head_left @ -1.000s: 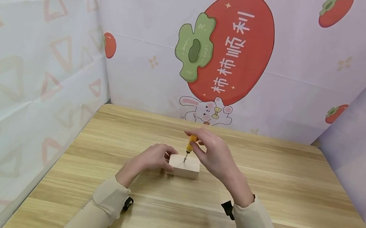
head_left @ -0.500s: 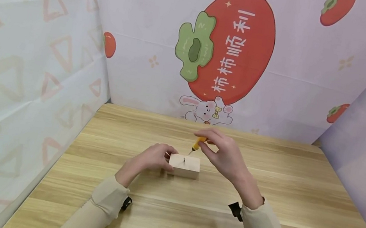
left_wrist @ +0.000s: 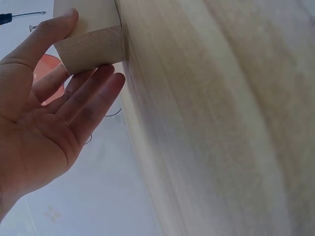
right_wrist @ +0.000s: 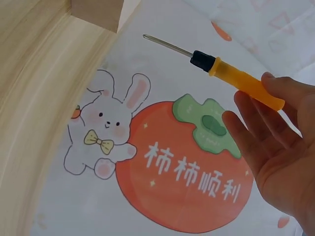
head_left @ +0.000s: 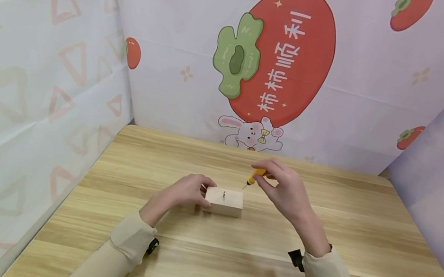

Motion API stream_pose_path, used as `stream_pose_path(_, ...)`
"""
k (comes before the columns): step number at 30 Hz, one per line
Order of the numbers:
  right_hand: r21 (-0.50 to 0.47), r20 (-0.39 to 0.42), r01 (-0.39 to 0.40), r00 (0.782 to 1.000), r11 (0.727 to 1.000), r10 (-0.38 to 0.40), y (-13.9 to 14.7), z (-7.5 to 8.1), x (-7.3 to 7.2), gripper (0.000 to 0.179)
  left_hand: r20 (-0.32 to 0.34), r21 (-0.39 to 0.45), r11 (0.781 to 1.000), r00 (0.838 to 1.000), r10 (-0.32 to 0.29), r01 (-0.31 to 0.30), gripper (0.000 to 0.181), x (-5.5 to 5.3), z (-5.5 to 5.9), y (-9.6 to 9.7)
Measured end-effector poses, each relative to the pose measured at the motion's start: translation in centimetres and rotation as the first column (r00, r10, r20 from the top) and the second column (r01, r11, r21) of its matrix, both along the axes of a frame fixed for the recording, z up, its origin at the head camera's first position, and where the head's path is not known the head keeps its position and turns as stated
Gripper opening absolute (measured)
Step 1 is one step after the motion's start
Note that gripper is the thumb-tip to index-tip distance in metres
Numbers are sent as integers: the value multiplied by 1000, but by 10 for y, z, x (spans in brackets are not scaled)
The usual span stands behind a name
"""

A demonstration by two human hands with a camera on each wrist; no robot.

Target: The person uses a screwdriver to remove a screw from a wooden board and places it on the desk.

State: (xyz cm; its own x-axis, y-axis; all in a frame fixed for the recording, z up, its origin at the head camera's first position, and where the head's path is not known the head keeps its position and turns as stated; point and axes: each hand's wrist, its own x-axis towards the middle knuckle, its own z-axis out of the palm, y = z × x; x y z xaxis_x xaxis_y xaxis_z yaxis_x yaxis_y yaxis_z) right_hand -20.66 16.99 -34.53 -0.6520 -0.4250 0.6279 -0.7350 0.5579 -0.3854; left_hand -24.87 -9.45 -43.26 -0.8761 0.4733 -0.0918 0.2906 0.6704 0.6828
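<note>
A pale wooden block (head_left: 232, 201) lies on the table with a small metal screw (head_left: 224, 194) standing up from its top face. My left hand (head_left: 186, 191) grips the block's left end, thumb on the near side and fingers behind, as the left wrist view also shows. To the right of the block and above the table, my right hand (head_left: 288, 194) holds a screwdriver (right_wrist: 246, 82) by its yellow handle, between thumb and fingers. Its bare metal shaft (right_wrist: 167, 45) points down and left, apart from the screw.
The wood-grain table (head_left: 320, 230) spreads out around the block. A printed cloth backdrop (head_left: 168, 92) stands behind its far edge, with further cloth walls at left and right. Dark wrist straps (head_left: 296, 259) sit by the sleeves.
The right hand has lifted the screwdriver's tip off the screw and drawn it away to the right, the tool tilting more. The left hand and block have stayed in place.
</note>
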Motion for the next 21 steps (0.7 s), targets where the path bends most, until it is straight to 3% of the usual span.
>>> stream_pose_path(9,60,59,144,987,988,-147,11,-10,0,31,6,7,1000,1000,-2,2,54,1,2,1)
stream_pose_path(21,101,86,201,974,974,-210,19,-30,-7,23,22,-13,1000,1000,17,-17,56,2,4,1)
